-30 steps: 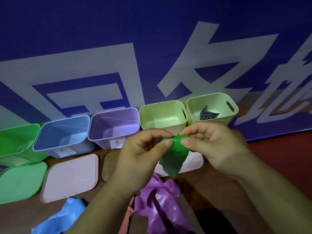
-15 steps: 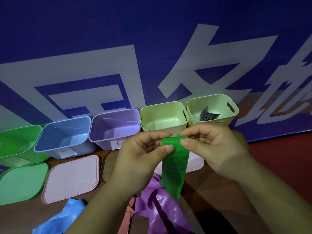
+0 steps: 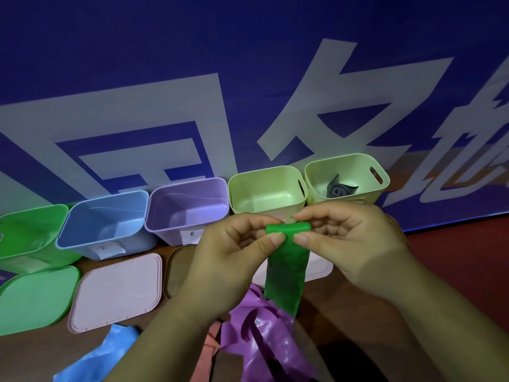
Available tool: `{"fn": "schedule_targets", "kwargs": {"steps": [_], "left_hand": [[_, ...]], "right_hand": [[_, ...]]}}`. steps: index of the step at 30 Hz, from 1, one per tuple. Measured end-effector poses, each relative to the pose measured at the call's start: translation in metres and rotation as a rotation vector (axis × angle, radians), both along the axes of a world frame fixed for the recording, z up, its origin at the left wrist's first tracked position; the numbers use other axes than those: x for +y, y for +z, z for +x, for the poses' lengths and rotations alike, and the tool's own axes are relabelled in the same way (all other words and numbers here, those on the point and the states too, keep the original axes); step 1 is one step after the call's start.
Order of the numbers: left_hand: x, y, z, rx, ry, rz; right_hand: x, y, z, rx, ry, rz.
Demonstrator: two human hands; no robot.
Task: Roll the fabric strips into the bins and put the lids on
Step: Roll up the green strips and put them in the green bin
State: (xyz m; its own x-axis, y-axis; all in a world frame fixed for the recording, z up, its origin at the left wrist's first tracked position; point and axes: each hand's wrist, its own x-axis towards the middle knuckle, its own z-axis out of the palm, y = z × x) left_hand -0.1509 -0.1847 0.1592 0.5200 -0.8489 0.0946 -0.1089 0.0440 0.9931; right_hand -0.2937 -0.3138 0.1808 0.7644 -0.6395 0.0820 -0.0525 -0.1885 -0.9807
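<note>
Head camera, and here's the count: five bins in a row against the blue banner (image 3: 165, 78) with its large white characters, cut off and not readable. From the left they are the green bin (image 3: 27, 238), blue bin (image 3: 104, 221), purple bin (image 3: 187, 208), left pale-green bin (image 3: 264, 188) and right pale-green bin (image 3: 347, 175).

Four lids show in front of them, flat on the table (image 3: 358, 312): the green lid (image 3: 35, 299), pink lid (image 3: 118, 290), brown lid (image 3: 179, 266), and a pale lid (image 3: 319, 268) mostly hidden behind the hands.

A paper label (image 3: 110, 248) sits on the blue bin, and the purple bin has a handwritten tag (image 3: 191, 234); both are too small to read.

Only the right pale-green bin holds anything, a grey roll (image 3: 340, 188). The green bin's inside is only partly in view.

There are four loose strips. The green strip (image 3: 286, 271) is up in the air in front of the pale-green bins, its top edge curled over. The left hand (image 3: 234, 257) and right hand (image 3: 349, 244) both pinch that curl, thumbs in front, and the tail hangs down. Below lie the purple strip (image 3: 264, 340), blue strip (image 3: 96, 359) and salmon strip (image 3: 209, 351).
</note>
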Motion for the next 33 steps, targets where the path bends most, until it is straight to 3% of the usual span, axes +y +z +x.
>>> {"fn": "schedule_targets", "kwargs": {"steps": [7,17,33], "left_hand": [[0.0,-0.006,0.001,-0.105,-0.033,0.033],[0.0,-0.012,0.002,-0.077,-0.035,-0.002],[-0.003,-0.009,0.001,0.237,-0.006,0.003]], "right_hand": [[-0.005,-0.002,0.003,0.016,0.021,0.123],[-0.012,-0.008,0.007,0.132,0.043,0.472],[0.001,-0.005,0.0,0.006,0.016,0.023]]}}
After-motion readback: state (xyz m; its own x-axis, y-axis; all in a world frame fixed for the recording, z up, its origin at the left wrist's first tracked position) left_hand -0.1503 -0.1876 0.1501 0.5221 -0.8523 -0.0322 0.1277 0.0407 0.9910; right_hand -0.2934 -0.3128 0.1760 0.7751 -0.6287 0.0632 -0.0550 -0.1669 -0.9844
